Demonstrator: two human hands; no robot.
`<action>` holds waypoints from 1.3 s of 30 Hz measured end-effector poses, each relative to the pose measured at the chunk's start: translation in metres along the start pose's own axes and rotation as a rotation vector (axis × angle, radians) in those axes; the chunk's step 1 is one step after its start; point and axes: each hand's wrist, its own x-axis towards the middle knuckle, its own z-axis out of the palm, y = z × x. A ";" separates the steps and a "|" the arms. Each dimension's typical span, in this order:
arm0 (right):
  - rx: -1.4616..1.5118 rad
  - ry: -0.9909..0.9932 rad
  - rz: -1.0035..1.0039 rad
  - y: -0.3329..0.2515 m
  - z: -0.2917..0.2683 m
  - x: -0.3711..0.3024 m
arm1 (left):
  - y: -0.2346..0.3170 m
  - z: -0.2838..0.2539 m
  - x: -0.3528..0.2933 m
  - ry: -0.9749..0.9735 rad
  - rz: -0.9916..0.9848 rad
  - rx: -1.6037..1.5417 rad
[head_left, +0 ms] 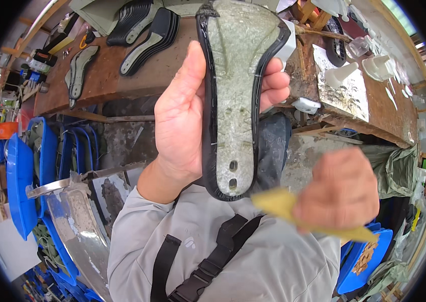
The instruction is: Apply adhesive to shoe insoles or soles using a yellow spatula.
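Observation:
My left hand (180, 110) grips a long sole-shaped piece (235, 95), its thumb along the left edge and its fingertips curled round the right edge. The piece is grey-green with a black rim, wide at the top and narrow at the bottom, where two slots show. Blurred by motion, my right hand (341, 189) is closed on a flat yellow sheet (276, 202). One pointed end of the sheet sticks out left, close to the lower end of the piece; I cannot tell whether they touch. What the sheet is made of is unclear.
On the wooden bench (102, 85) lie stacks of similar black-rimmed pieces (152, 43) and a single one (79, 73). White nozzle-shaped containers (341, 75) stand at the right on a stained paper (351, 98). Blue bins (22, 181) are at the left, a blue tray (346, 272) at lower right.

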 end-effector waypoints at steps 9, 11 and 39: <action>-0.136 0.216 0.099 0.035 0.013 0.009 | 0.022 -0.026 0.030 0.061 0.074 -0.047; 0.152 0.207 0.038 0.041 0.014 0.004 | 0.029 -0.035 0.033 0.049 0.143 -0.022; -0.206 0.552 0.124 0.109 0.048 0.045 | 0.050 -0.035 0.021 0.122 0.130 0.196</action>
